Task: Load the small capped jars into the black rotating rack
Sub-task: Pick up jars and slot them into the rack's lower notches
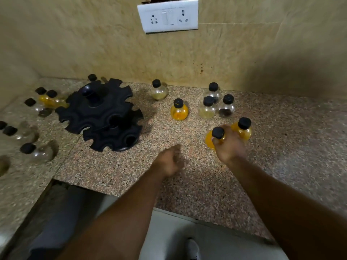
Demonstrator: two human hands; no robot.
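Note:
The black rotating rack [101, 113] stands on the granite counter at the left, two notched tiers with a knob on top, its slots bare. My right hand [228, 145] is shut around the neck of an orange-filled jar [209, 140] with a black cap. A second orange jar [243, 129] stands just behind that hand. My left hand [169, 161] hovers low over the counter between rack and jars, fingers loosely curled, nothing in it. More capped jars stand further back: an orange jar [179, 110] and a pale jar [159, 91].
A cluster of three jars [217, 102] stands at the back right. Several blurred jars [37, 152] lie left of the rack. The wall with a white socket plate [168, 15] closes the back. The counter edge [131, 194] runs near my body.

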